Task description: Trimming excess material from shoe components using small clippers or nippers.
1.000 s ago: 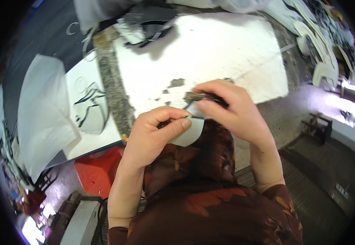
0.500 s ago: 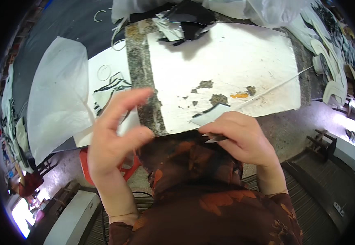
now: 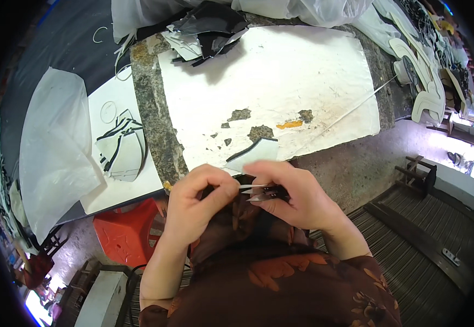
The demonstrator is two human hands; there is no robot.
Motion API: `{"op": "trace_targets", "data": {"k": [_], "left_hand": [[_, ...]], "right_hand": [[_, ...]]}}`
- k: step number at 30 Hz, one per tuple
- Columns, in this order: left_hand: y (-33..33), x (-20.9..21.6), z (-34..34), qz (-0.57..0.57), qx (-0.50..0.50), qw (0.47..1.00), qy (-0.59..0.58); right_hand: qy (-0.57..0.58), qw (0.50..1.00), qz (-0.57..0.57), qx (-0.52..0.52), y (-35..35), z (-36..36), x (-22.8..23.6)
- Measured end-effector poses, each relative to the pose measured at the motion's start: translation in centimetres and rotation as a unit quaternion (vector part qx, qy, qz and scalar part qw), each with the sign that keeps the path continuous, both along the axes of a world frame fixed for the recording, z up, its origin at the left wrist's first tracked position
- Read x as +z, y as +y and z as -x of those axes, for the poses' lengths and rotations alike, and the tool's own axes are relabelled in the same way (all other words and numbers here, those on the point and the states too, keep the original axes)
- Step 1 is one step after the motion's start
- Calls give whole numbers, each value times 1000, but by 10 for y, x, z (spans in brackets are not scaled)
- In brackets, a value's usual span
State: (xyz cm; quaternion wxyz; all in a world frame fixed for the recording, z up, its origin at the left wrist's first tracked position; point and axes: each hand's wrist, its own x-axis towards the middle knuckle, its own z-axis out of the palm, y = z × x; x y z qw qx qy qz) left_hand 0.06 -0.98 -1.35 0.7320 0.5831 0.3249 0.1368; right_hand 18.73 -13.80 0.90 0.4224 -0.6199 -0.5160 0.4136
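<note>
My left hand (image 3: 201, 199) is closed in a pinch on the end of a thin white strip (image 3: 246, 186), just above my lap. Close beside it, my right hand (image 3: 294, 193) is curled round dark thread snips (image 3: 267, 193), whose pointed blades face the left fingers. Between the blades and the pinch the strip shows, but whether it is cut cannot be told. A pale curved cut piece (image 3: 256, 155) with a black edge lies at the table's front edge, partly covered by my right fingers. From a roll (image 3: 404, 71) at the right, a white tape (image 3: 351, 109) runs across the board toward my hands.
A worn white board (image 3: 269, 71) covers the table, with a stack of black and white pieces (image 3: 209, 32) at its back. To the left are edged pieces (image 3: 122, 150) and a plastic sheet (image 3: 57, 147). A red stool (image 3: 120, 231) stands below the table.
My left hand has come from open and raised at the left to a pinch beside my right hand. The white strip now shows between them. The view has shifted, showing more of the red stool.
</note>
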Motion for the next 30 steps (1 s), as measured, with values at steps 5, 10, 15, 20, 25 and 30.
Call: {"op": "trace_targets", "data": {"k": [5, 10, 15, 20, 25, 30], "left_hand": [[-14, -5, 8, -141, -22, 989, -47], [-20, -17, 9, -463, -54, 881, 81], [-25, -34, 13, -560, -77, 814, 136], [-18, -41, 9, -605, -57, 780, 148], [-22, -47, 10, -609, -39, 778, 150], [-23, -50, 10, -616, -33, 773, 148]], "right_hand": [[113, 986, 102, -63, -1, 2, -4], [175, 974, 116, -90, 4, 9, -1], [101, 992, 71, -18, 21, 8, 1], [-58, 989, 90, -104, 39, -10, -21], [-115, 985, 88, -90, 45, -2, -34], [-170, 978, 70, -100, 46, 1, -38]]}}
